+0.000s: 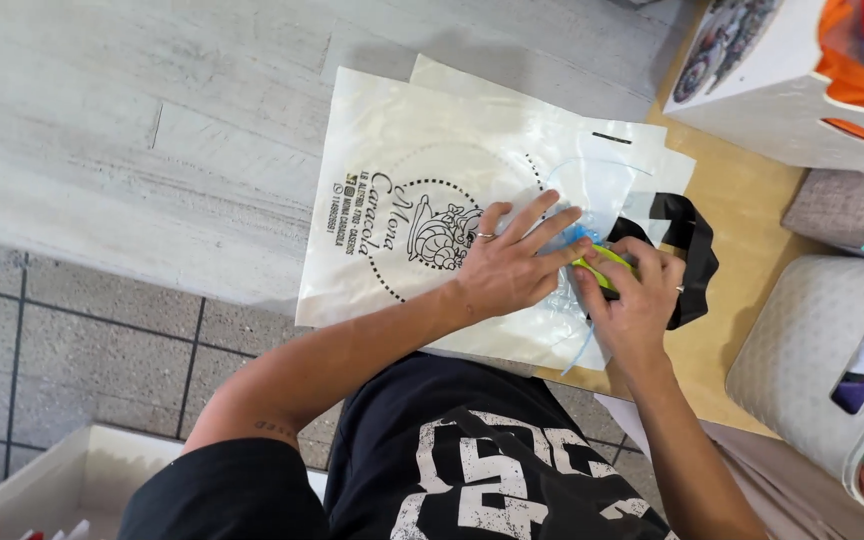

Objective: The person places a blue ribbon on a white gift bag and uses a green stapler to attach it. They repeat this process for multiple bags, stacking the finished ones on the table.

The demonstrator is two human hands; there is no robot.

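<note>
A white plastic bag (pixel 392 150) with a dark printed emblem lies flat on the counter. My left hand (pixel 507 265) rests spread on its right part, fingers apart, pressing down a clear plastic sleeve (pixel 592 185). My right hand (pixel 637 300) pinches a small yellow-green item (pixel 602 262) at the sleeve's edge, with a bit of blue beside it. A black fabric piece (pixel 692 240) lies just behind my right hand.
A white box (pixel 752 90) with orange contents stands at the back right. A grey woven basket (pixel 812 350) sits to the right, a grey fabric block (pixel 832 205) behind it. A white tray (pixel 42 490) sits low left over the tiled floor.
</note>
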